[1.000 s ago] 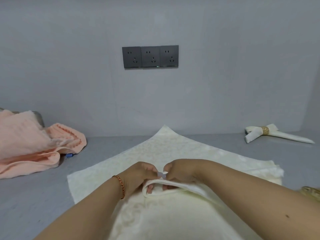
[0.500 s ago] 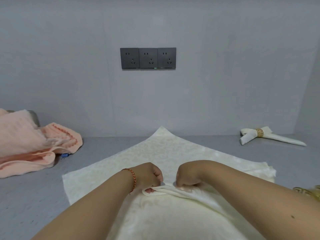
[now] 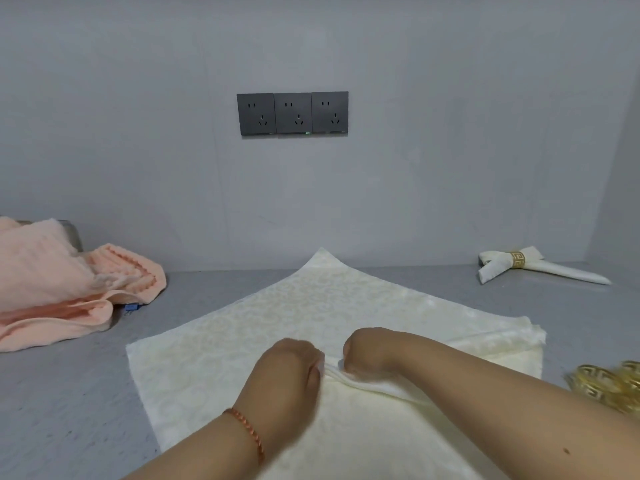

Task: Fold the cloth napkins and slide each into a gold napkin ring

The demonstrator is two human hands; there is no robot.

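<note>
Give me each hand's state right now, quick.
Left hand: fingers curled, pinching the rolled edge of the cream napkin.
Right hand: fingers curled, pinching the same rolled edge.

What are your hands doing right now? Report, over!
Left hand and right hand both pinching a fold in the cream napkin. Spare gold rings waiting at right. Nothing in the way.

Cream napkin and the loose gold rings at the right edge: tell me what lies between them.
Only the right forearm crosses above that stretch. Both the left hand and the right hand grip the cream napkin; the gold rings lie beside its right edge on bare counter.
</note>
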